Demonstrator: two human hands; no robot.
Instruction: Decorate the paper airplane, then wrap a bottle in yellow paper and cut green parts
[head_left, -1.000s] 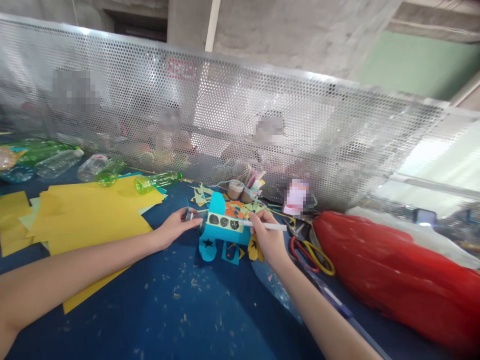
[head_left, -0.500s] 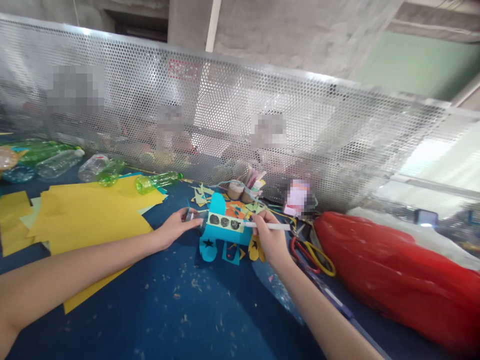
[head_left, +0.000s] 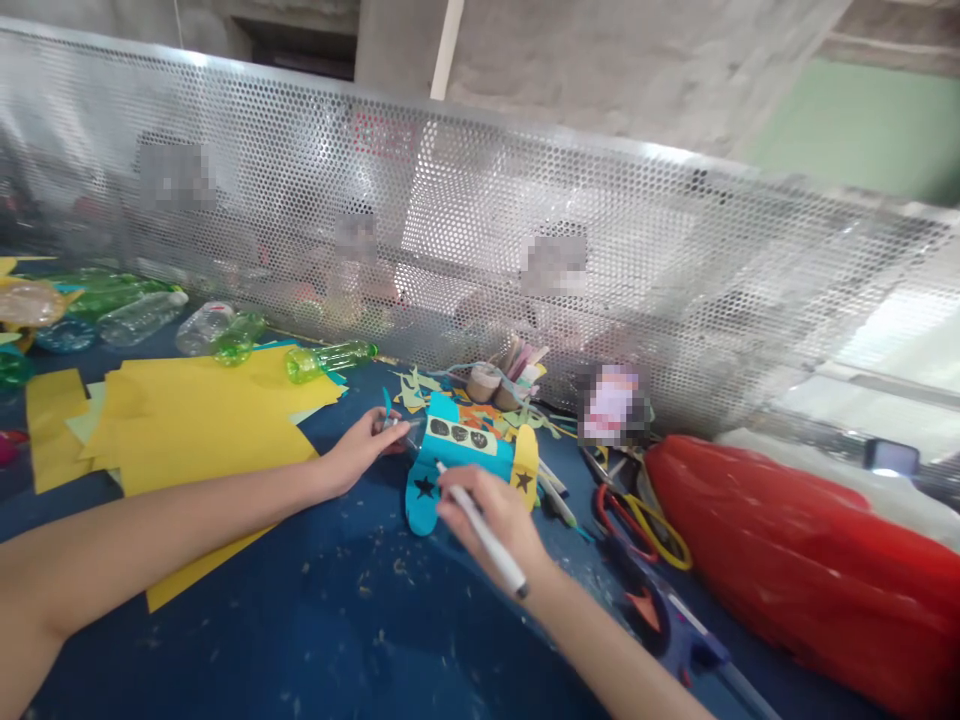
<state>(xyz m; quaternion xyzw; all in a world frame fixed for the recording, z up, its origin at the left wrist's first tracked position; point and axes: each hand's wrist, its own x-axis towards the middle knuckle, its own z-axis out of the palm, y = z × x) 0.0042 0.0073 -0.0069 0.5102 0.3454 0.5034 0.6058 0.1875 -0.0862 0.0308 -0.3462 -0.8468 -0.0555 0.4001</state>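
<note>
A toy plane (head_left: 480, 452), made of a plastic bottle wrapped in blue paper, rests over the blue table. Its side carries a pale strip (head_left: 463, 436) with three black-filled circles. Black stars mark a blue wing (head_left: 421, 500) and a yellow tail piece (head_left: 524, 470). At the bottle's neck end, my left hand (head_left: 373, 436) is closed around it, partly hiding it. My right hand (head_left: 491, 515) grips a white marker (head_left: 487, 540), whose tip is near the blue wing's base; contact cannot be made out.
Yellow paper sheets (head_left: 202, 420) lie at left, with plastic bottles (head_left: 142, 318) behind. Paper scraps and a cup (head_left: 484, 382) stand by the perforated metal screen (head_left: 300, 220). Scissors (head_left: 660, 532), a purple glue gun (head_left: 679, 625) and a red bag (head_left: 795, 560) are at right.
My right hand with the marker has moved from the circle strip down and left to the blue wing. The plane has been tilted, so its yellow tail piece now stands higher.
</note>
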